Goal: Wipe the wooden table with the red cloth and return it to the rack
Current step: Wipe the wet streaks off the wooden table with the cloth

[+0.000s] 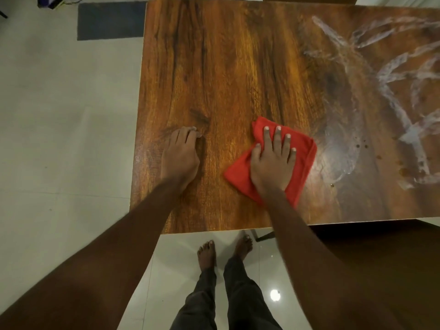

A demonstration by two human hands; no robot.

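Well, the red cloth (303,151) lies on the wooden table (238,67), in the near part of it, not far from the edge where the person stands. It is folded and flat. Its shape is about as long as it is wide, so I cannot name a clear long axis. It sits cornerwise to the table's near edge: one corner points away from the person, one points to the right toward the wet area, and one points to the left.

On top of the cloth the right hand (272,160) presses flat, with the fingers straight and spread, pointing to the far side of the table. It grips nothing; the palm only pushes the cloth down.

To the left of the cloth, and apart from it, the left hand (179,156) rests on the bare wood. Its fingers are close together, lightly bent at the tips, and hold nothing.

Across the right part of the table there are white smears (404,91) in curved streaks, with a shiny wet patch (338,148) just beside the cloth.

Below the table's edge two bare feet (207,253) stand on the pale floor (59,115).
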